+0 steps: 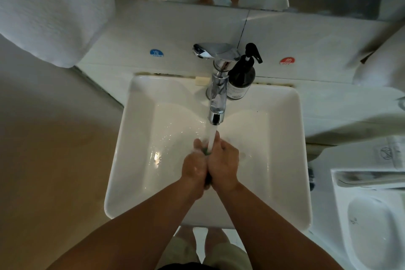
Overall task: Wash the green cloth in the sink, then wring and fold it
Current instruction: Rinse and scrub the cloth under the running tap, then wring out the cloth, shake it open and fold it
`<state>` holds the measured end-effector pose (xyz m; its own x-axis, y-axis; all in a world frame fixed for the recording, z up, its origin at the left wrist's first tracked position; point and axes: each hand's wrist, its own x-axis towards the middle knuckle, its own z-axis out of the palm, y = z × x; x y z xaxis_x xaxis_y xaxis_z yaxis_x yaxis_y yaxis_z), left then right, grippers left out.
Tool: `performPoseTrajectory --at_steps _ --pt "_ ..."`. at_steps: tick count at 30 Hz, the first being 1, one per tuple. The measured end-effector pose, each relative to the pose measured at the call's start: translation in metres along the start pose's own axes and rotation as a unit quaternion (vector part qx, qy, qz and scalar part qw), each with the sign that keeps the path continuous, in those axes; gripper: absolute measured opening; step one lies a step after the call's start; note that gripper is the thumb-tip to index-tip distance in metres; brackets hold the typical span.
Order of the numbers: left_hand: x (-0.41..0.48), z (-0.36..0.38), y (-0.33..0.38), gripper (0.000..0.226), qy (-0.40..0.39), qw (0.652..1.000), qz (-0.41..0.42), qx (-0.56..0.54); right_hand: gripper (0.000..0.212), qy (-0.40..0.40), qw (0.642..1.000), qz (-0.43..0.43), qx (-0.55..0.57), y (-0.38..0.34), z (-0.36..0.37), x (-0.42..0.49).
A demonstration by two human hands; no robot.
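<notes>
Green cloth [206, 151]: clamped between both hands over the middle of the sink basin. Only a small green patch shows at the fingertips and a dark strip near the wrists.
Left hand [194, 167]: wet, fingers held close together and curled round the cloth, palm facing the right hand.
Right hand [224, 165]: fingers held close together and bent over the cloth. One fingertip reaches up beside the stream.
Hand contact: the heels of the palms touch, and the cloth is squeezed between them.
Water stream [211, 137]: runs from the spout onto the cloth at the fingertips.
Faucet [216, 94]: chrome, mounted at the middle of the sink's back edge.
Sink [126, 160]: white, rectangular, basin wet.
Soap bottle [241, 81]: dark pump type, upright on the back edge, just right of the faucet.
Wall markers: blue COLD sticker [156, 53] left of the faucet, red HOT sticker [287, 61] right of it.
</notes>
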<state>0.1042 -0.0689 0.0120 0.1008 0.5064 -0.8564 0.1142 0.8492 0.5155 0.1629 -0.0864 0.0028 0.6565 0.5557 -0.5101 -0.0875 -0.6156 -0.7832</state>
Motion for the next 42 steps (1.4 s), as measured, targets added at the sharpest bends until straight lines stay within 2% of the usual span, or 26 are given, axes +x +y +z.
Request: performPoseTrajectory --at_steps 2,3,5,6,7,9,10,11,13,14,17,19,21,25,28,31,33,35,37,38,39,40,41,42 --pt "-0.001 -0.002 -0.005 0.046 0.02 0.996 0.015 0.08 0.062 -0.01 0.991 0.105 0.082 -0.002 -0.003 -0.001" --pt "0.0 -0.004 -0.007 0.047 0.026 0.988 0.049 0.147 0.064 -0.012 0.976 0.174 0.13 -0.004 -0.005 0.0" --pt "0.007 -0.009 -0.009 0.047 0.002 0.944 0.129 0.305 0.062 -0.023 0.937 0.282 0.203 -0.011 -0.015 0.003" --pt "0.007 -0.012 -0.008 0.05 -0.025 0.926 0.159 0.341 0.056 -0.032 0.931 0.298 0.211 -0.016 -0.022 0.003" --pt "0.008 -0.016 -0.005 0.055 -0.062 0.93 0.163 0.324 0.05 -0.048 0.936 0.287 0.198 -0.021 -0.03 0.002" --pt "0.008 -0.025 0.002 0.061 -0.132 0.956 0.132 0.226 0.041 -0.101 0.973 0.182 0.102 -0.031 -0.048 -0.004" --pt "0.01 -0.03 0.004 0.056 -0.153 0.961 0.126 0.192 0.034 -0.124 0.988 0.09 0.01 -0.035 -0.057 -0.007" --pt "0.011 -0.033 0.005 0.051 -0.161 0.967 0.114 0.164 0.025 -0.124 0.987 -0.011 -0.1 -0.037 -0.068 -0.01" --pt "0.013 -0.037 0.005 0.045 -0.173 0.973 0.094 0.118 0.011 -0.067 0.946 -0.185 -0.258 -0.05 -0.088 -0.017" --pt "0.014 -0.038 0.004 0.045 -0.174 0.972 0.106 0.121 0.011 -0.033 0.924 -0.256 -0.283 -0.061 -0.097 -0.022" --pt "0.014 -0.038 0.001 0.042 -0.156 0.939 0.214 0.22 0.023 -0.011 0.884 -0.4 -0.243 -0.108 -0.112 -0.034" --pt "0.013 -0.039 0.0 0.05 -0.142 0.903 0.285 0.289 0.045 -0.049 0.871 -0.424 -0.243 -0.144 -0.111 -0.037" --pt "0.014 -0.041 -0.001 0.058 -0.111 0.867 0.338 0.348 0.063 -0.089 0.866 -0.402 -0.285 -0.174 -0.104 -0.033" --pt "0.012 -0.048 0.004 0.054 -0.072 0.821 0.417 0.384 0.067 -0.097 0.84 -0.386 -0.369 -0.192 -0.089 -0.024" --pt "0.009 -0.053 0.01 0.049 -0.063 0.808 0.447 0.379 0.068 -0.103 0.837 -0.372 -0.388 -0.187 -0.086 -0.024" --pt "0.008 -0.055 0.012 0.049 -0.065 0.806 0.455 0.373 0.067 -0.118 0.805 -0.381 -0.44 -0.182 -0.079 -0.023" --pt "0.005 -0.056 0.014 0.049 -0.069 0.817 0.44 0.366 0.068 -0.129 0.793 -0.381 -0.458 -0.179 -0.075 -0.024" --pt "0.002 -0.059 0.018 0.049 -0.07 0.83 0.419 0.362 0.062 -0.124 0.832 -0.386 -0.379 -0.17 -0.082 -0.03" --pt "-0.001 -0.063 0.022 0.051 -0.079 0.841 0.407 0.347 0.038 -0.083 0.879 -0.383 -0.273 -0.138 -0.1 -0.037" --pt "-0.002 -0.066 0.024 0.052 -0.088 0.843 0.409 0.338 0.024 -0.059 0.893 -0.358 -0.265 -0.117 -0.109 -0.04" --pt "-0.003 -0.067 0.026 0.052 -0.1 0.845 0.411 0.328 0.016 -0.049 0.908 -0.308 -0.28 -0.093 -0.115 -0.038" --pt "-0.005 -0.068 0.028 0.052 -0.111 0.848 0.411 0.317 0.018 -0.066 0.924 -0.234 -0.294 -0.072 -0.118 -0.034" --pt "-0.007 -0.069 0.029 0.051 -0.121 0.852 0.409 0.305 0.028 -0.106 0.942 -0.141 -0.285 -0.051 -0.118 -0.025" --pt "-0.009 -0.069 0.03 0.051 -0.129 0.856 0.404 0.297 0.044 -0.166 0.958 -0.047 -0.23 -0.037 -0.117 -0.017"
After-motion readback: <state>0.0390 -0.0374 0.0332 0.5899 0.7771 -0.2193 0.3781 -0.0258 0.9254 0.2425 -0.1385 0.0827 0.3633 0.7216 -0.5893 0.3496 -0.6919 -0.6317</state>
